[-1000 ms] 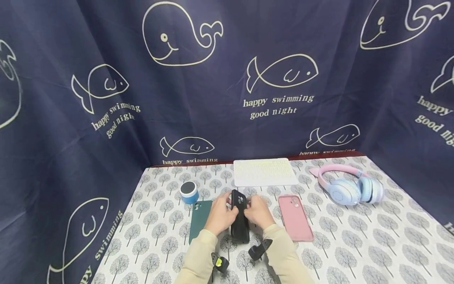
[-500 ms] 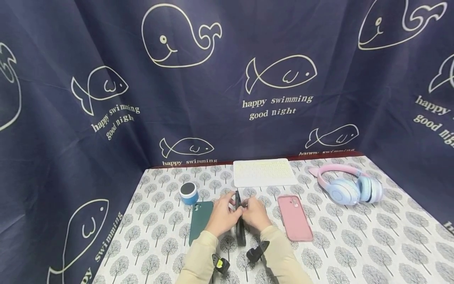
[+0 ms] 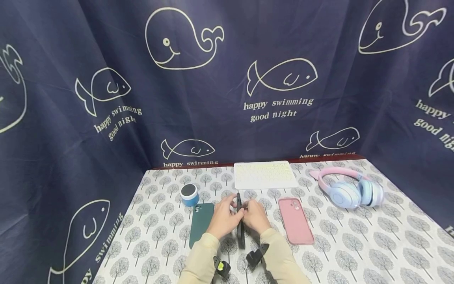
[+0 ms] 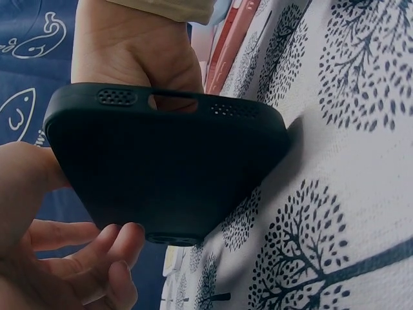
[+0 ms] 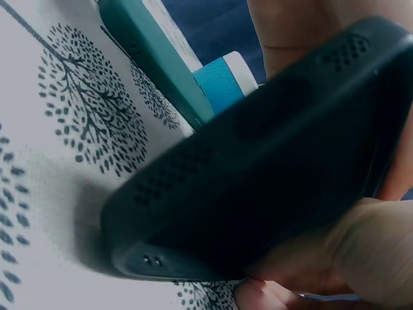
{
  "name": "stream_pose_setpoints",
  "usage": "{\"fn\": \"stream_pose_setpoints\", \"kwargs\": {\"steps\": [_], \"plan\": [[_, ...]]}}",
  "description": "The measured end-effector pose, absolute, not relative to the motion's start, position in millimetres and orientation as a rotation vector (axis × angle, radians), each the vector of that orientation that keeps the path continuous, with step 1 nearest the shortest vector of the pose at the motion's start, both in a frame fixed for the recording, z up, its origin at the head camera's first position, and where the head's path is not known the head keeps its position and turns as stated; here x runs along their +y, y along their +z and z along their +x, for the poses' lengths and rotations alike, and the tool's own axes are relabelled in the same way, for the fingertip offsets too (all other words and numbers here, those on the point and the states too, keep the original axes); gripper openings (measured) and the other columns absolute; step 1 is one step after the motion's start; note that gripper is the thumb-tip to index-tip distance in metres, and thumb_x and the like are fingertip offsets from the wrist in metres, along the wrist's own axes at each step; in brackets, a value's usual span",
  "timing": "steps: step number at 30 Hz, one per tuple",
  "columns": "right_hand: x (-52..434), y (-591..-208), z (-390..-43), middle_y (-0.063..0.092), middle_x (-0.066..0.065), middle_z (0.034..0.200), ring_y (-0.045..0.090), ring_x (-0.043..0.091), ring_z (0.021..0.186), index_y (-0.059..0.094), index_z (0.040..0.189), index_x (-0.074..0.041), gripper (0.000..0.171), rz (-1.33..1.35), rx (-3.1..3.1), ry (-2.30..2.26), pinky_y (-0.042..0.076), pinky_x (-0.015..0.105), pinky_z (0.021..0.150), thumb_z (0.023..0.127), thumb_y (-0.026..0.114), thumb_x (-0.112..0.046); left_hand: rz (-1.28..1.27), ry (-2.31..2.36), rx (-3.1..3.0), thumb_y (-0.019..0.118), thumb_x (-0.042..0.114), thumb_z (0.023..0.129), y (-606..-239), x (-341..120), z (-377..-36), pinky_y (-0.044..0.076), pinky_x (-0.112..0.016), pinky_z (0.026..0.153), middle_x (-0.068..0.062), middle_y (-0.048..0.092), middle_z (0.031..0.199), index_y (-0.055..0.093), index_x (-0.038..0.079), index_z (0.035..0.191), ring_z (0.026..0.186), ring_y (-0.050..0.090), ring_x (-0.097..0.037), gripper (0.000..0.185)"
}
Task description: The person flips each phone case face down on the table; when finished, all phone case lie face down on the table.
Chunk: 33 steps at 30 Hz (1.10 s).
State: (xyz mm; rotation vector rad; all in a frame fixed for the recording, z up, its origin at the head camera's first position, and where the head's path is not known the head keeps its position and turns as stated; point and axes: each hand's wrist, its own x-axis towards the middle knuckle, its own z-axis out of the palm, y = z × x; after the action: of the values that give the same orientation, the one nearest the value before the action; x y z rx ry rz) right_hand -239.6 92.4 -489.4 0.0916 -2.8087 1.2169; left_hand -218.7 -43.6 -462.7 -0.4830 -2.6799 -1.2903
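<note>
Your left hand (image 3: 224, 216) and right hand (image 3: 256, 216) both grip the black phone case (image 3: 241, 237), tipped onto its long edge over the bench (image 3: 149, 221), open side toward your right. Whether it touches the cloth is hard to tell. The step in hand looks like working it on edge; the next move seems to call for steady pinches. Green (image 3: 201, 225) and pink cases (image 3: 296, 221) flank it; a keyboard (image 3: 265, 175) lies beyond.

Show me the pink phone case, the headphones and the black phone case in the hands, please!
Pink phone case (image 3: 296, 221): head view, middle of its flat panel.
Headphones (image 3: 346, 195): head view, on a light blue ear cup.
Black phone case (image 4: 161, 165): left wrist view, middle of its broad face.
</note>
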Motion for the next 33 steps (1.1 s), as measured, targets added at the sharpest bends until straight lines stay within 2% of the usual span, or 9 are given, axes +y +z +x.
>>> {"fn": "stream_pose_setpoints", "kwargs": {"steps": [3,9,14,17,20,22,26,29,33], "plan": [[95,-487,-240,0.070,0.018,0.091,0.063,0.028,0.077,0.071,0.100,0.006,0.022,0.093,-2.816,1.259,0.053,0.045,0.075,0.080,0.063,0.001,-0.466,-1.282,-2.686,0.069,0.019,0.088,-462,-43,-219,0.046,-0.029,0.063,-0.004,0.059,0.094,0.054,0.000,0.137,0.068,0.055,-0.008,0.054],[107,-468,-239,0.070,0.016,0.091,0.063,0.023,0.067,0.071,0.102,0.008,0.023,0.045,-2.809,1.319,0.055,0.039,0.066,0.081,0.062,0.003,-0.420,-1.347,-2.727,0.068,0.028,0.092,-462,-41,-220,0.045,-0.029,0.061,0.002,0.056,0.088,0.048,0.005,0.144,0.061,0.050,-0.008,0.060],[116,-443,-233,0.072,0.009,0.084,0.066,0.020,0.072,0.075,0.098,0.002,0.021,0.044,-2.742,1.258,0.054,0.038,0.067,0.087,0.071,-0.016,-0.461,-1.480,-2.726,0.066,0.036,0.094,-465,-42,-225,0.046,-0.028,0.061,0.002,0.057,0.088,0.044,0.001,0.146,0.064,0.053,-0.009,0.066],[115,-435,-232,0.071,0.006,0.080,0.065,0.018,0.070,0.076,0.095,0.000,0.030,0.069,-2.757,1.243,0.054,0.037,0.065,0.089,0.072,-0.029,-0.506,-1.669,-2.683,0.061,0.032,0.097,-464,-46,-228,0.051,-0.032,0.063,-0.003,0.059,0.094,0.041,-0.002,0.146,0.068,0.059,-0.014,0.063],[111,-436,-231,0.068,0.003,0.070,0.063,0.015,0.061,0.076,0.093,-0.002,0.034,0.070,-2.803,1.280,0.051,0.033,0.058,0.087,0.074,-0.035,-0.494,-1.841,-2.647,0.052,0.021,0.102,-464,-52,-230,0.053,-0.037,0.065,-0.007,0.062,0.101,0.037,-0.004,0.148,0.071,0.064,-0.022,0.055],[108,-438,-231,0.066,0.002,0.064,0.062,0.014,0.053,0.075,0.094,0.000,0.033,0.051,-2.814,1.335,0.050,0.030,0.053,0.086,0.076,-0.033,-0.459,-1.891,-2.644,0.044,0.013,0.103,-465,-54,-231,0.053,-0.036,0.065,-0.010,0.063,0.103,0.036,-0.005,0.149,0.073,0.066,-0.025,0.050],[105,-439,-229,0.064,0.004,0.057,0.062,0.016,0.045,0.073,0.094,0.002,0.024,0.029,-2.798,1.397,0.051,0.029,0.049,0.083,0.079,-0.019,-0.414,-1.818,-2.681,0.042,0.002,0.099,-470,-56,-231,0.050,-0.029,0.057,-0.015,0.065,0.097,0.043,-0.012,0.141,0.071,0.067,-0.027,0.044],[105,-437,-227,0.065,0.005,0.058,0.062,0.017,0.045,0.072,0.095,0.003,0.019,0.025,-2.788,1.421,0.053,0.029,0.050,0.084,0.076,-0.012,-0.377,-1.744,-2.744,0.043,0.001,0.097,-477,-56,-231,0.048,-0.026,0.052,-0.014,0.066,0.088,0.049,-0.015,0.134,0.068,0.066,-0.024,0.041],[107,-431,-224,0.066,0.006,0.063,0.065,0.023,0.048,0.071,0.098,0.007,0.019,0.034,-2.737,1.505,0.055,0.036,0.050,0.085,0.073,-0.007,-0.339,-1.742,-2.768,0.043,0.002,0.096,-484,-53,-231,0.046,-0.026,0.048,-0.010,0.067,0.085,0.051,-0.016,0.131,0.066,0.067,-0.021,0.040]]}}
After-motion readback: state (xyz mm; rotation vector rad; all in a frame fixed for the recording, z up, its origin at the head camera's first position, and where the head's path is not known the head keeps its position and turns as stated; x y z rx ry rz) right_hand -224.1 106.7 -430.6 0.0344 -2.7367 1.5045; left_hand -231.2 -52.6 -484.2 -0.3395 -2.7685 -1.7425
